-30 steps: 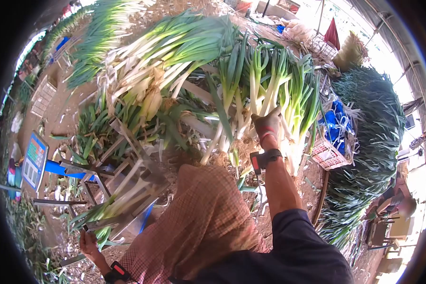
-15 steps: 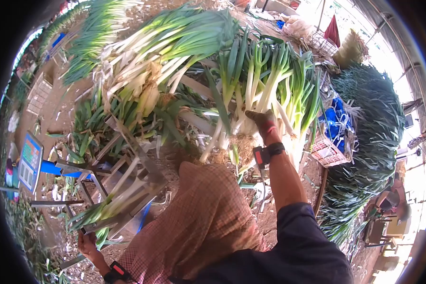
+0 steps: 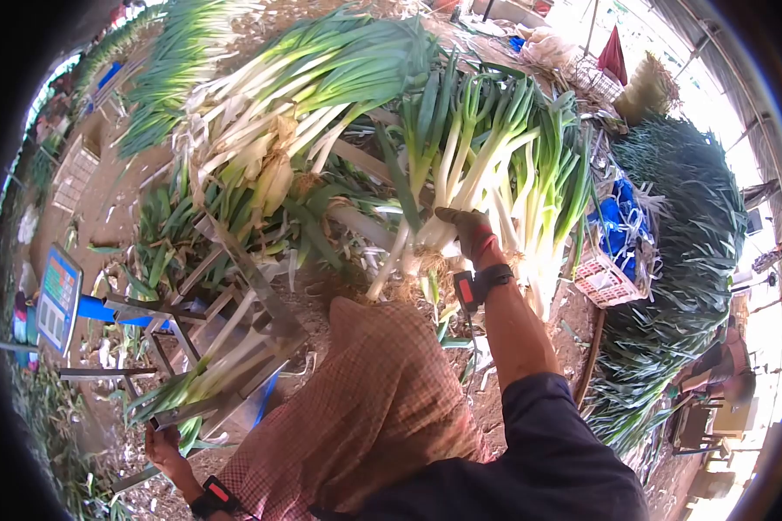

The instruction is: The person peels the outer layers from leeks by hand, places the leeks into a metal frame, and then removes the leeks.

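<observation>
My right hand (image 3: 466, 231), in a dark glove with a wrist band, grips a bunch of leeks (image 3: 487, 152) near their white stems and roots; the green tops fan upward. At the lower left my left hand (image 3: 163, 445) rests on the edge of a metal frame (image 3: 235, 321) that cradles several leeks (image 3: 202, 372). A big heap of leeks (image 3: 304, 87) lies on the ground beyond. A checked cloth over my front hides the middle of the view.
A weighing scale with a screen (image 3: 59, 295) stands at the left on a blue stand. A plastic basket (image 3: 606, 280) with blue ties sits at the right, beside a tall pile of green leaf tops (image 3: 686, 252). A person sits at the far right.
My right hand has slid left and down along the leek stems and closed on the bunch, which now leans further left. My left hand has stayed at the frame.
</observation>
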`<state>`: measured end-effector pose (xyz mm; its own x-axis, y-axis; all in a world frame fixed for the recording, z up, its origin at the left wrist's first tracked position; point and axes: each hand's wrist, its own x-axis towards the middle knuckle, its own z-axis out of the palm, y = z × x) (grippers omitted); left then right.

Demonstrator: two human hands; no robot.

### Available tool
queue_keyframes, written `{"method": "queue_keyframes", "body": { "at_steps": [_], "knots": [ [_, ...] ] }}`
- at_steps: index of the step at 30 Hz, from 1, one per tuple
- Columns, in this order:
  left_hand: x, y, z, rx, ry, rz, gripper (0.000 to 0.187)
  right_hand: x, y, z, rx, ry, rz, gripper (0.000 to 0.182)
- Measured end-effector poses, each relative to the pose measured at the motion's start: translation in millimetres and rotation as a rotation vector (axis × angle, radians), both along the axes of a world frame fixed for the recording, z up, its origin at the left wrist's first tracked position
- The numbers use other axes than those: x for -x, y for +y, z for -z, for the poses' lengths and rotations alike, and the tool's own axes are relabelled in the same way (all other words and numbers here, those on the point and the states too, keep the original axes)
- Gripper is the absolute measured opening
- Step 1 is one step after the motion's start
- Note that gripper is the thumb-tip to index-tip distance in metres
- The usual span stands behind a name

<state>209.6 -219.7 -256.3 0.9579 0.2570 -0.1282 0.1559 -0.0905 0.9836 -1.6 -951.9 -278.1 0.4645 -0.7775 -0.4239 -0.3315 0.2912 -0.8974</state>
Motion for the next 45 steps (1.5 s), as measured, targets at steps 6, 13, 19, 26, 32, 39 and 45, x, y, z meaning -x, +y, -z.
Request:
{"method": "queue_keyframes", "body": {
  "at_steps": [6,13,19,26,32,39,45],
  "knots": [
    [-4,18,12,-0.043,-0.006,-0.029,0.042,3,-9,-2,-0.194,-0.289,-0.104,0.024],
    [-18,41,23,-0.048,-0.036,-0.077,0.039,104,-69,-120,0.586,-0.309,-0.541,0.032],
    [-29,54,56,-0.005,-0.157,-0.004,0.048,119,-53,-43,0.426,-0.027,-0.394,0.029],
    [-27,45,54,0.039,-0.124,-0.040,0.044,61,10,-17,0.006,-0.463,-0.051,0.035],
    [8,2,-9,-0.140,-0.117,-0.040,0.035,49,-27,-81,-0.337,-0.661,-0.323,0.026],
    [19,-78,-96,-0.133,-0.432,-0.059,0.030,82,-36,-122,0.144,-0.623,-0.453,0.030],
    [46,-244,-124,-0.001,-0.448,0.429,0.028,128,54,-130,0.008,-0.555,-0.211,0.032]
  ]
}}
